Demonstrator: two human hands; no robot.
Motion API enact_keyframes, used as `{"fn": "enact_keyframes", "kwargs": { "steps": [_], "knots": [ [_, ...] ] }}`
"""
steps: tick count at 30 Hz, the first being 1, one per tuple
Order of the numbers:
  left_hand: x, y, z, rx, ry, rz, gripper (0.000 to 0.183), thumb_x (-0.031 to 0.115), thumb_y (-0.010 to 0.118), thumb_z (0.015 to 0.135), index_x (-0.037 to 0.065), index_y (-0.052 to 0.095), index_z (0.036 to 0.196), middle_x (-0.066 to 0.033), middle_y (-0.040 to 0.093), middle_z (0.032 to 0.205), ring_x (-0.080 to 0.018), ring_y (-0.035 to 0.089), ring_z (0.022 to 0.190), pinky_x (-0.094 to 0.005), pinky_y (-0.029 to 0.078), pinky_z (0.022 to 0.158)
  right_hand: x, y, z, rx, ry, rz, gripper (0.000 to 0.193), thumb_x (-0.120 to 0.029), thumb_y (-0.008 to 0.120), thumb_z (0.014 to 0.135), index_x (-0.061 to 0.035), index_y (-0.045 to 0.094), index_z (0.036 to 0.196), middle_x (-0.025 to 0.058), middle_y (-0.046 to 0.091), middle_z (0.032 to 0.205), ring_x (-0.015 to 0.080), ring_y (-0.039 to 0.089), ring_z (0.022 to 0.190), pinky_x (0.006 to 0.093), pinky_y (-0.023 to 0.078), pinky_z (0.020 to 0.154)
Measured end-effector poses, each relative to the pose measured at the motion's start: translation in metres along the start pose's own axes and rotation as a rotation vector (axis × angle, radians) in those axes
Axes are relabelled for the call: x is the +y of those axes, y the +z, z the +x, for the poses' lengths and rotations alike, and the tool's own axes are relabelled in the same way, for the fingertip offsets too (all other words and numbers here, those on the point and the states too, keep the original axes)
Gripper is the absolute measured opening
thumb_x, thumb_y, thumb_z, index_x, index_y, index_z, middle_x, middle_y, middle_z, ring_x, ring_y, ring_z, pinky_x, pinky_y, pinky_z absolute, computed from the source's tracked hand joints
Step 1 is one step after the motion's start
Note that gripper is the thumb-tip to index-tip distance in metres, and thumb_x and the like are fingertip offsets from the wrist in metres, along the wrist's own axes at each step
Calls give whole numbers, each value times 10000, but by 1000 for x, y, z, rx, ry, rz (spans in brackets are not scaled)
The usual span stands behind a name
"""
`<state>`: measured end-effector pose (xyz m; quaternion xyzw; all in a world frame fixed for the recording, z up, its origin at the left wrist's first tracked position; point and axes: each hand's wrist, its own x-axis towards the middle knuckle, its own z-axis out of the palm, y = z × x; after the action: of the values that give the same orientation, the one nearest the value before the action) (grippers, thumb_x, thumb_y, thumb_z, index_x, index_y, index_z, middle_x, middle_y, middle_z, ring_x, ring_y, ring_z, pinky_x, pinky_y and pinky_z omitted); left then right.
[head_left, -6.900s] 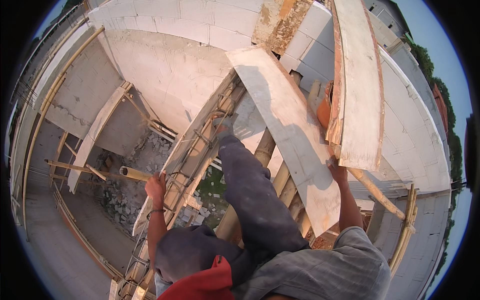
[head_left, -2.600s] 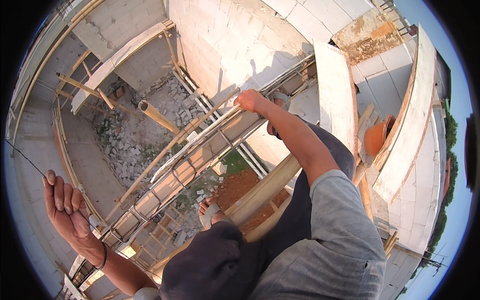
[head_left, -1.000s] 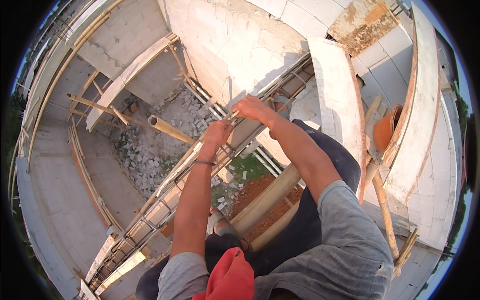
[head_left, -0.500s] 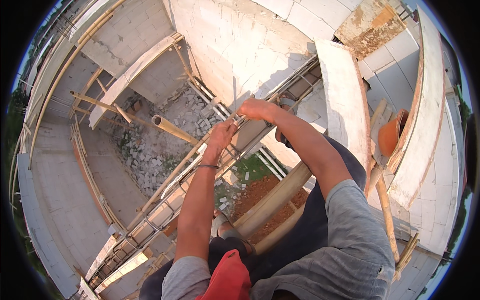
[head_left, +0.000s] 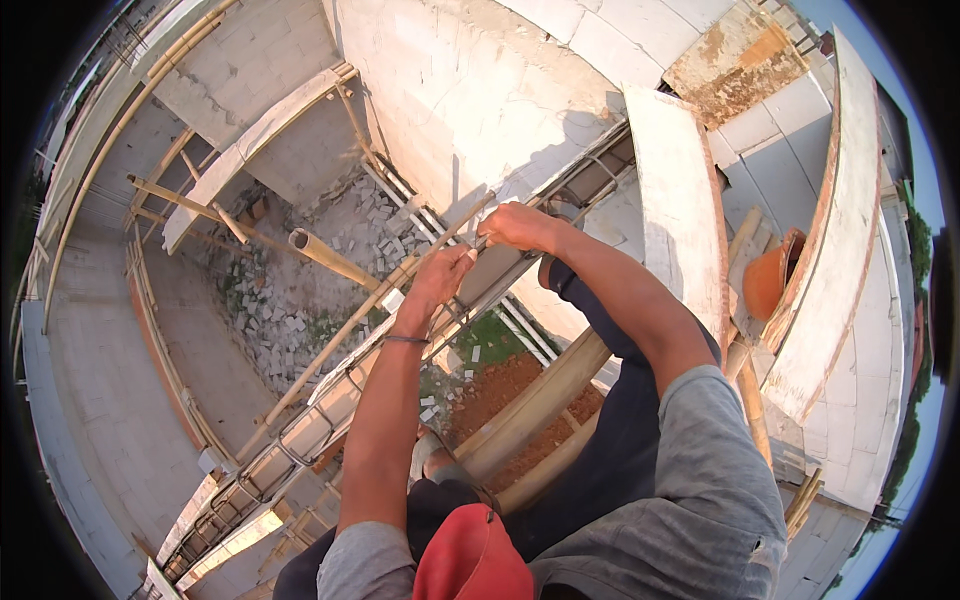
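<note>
Both my hands meet over a long steel reinforcement cage (head_left: 320,428) that runs diagonally along a narrow trough between boards on top of the wall. My left hand (head_left: 440,277) has its fingers bent and closed at the cage's edge. Just to its upper right, my right hand (head_left: 513,227) is closed too, its fingertips near the left one's. Whatever they pinch is too small or hidden to name. A thin wooden strip (head_left: 470,217) slants up beside the fingers. One sandalled foot (head_left: 440,460) shows below my left forearm.
Below lies a floor strewn with broken block pieces (head_left: 270,330). A thick bamboo pole (head_left: 335,260) juts toward the trough, and larger poles (head_left: 540,405) pass under me. To the right are white-stained planks (head_left: 680,190) and an orange bucket (head_left: 768,280). Pale block walls (head_left: 450,90) surround the drop.
The view has shifted slightly. My hands stay together at the same part of the cage, with the wooden strip now showing more plainly beside them. My right leg has shifted.
</note>
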<state>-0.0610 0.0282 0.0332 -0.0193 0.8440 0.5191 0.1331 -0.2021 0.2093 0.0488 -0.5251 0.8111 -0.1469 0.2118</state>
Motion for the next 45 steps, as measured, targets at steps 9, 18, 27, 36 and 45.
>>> {"fn": "enact_keyframes", "kwargs": {
  "steps": [9,18,27,36,45],
  "knots": [
    [-1,5,2,12,24,-117,323,313,551,982,-2,606,934,-44,530,723,-150,481,722,-343,442,693,-93,47,-35,1013,733,398,240,-204,636,857,29,610,804,226,612,714,429,607,721,479,465,674],
    [-15,3,9,-48,14,-136,393,380,549,973,-3,623,927,-48,605,815,-160,527,805,-324,453,787,-258,122,-6,648,739,1839,186,-161,428,1018,-25,526,937,23,566,786,114,531,680,284,469,636],
    [-30,12,22,106,-82,-66,452,457,523,948,51,549,1143,-189,662,1059,-367,630,985,-418,471,855,-202,59,-3,1056,792,1798,147,-222,415,1043,-123,524,1043,-38,385,664,58,308,509,231,266,429],
    [-13,1,33,-53,-38,215,616,460,580,909,62,495,1371,-205,607,1252,-353,577,1166,-415,453,971,-92,-108,-16,1032,639,1303,188,-185,478,999,-32,492,1106,-11,435,662,53,330,476,226,234,390],
    [16,24,35,17,-151,575,468,421,580,905,142,583,1281,-160,647,1175,-342,605,1114,-456,499,916,-44,-240,-80,1235,344,291,223,-228,591,951,-92,722,1069,-27,606,693,41,497,629,210,398,580]
  ]
}}
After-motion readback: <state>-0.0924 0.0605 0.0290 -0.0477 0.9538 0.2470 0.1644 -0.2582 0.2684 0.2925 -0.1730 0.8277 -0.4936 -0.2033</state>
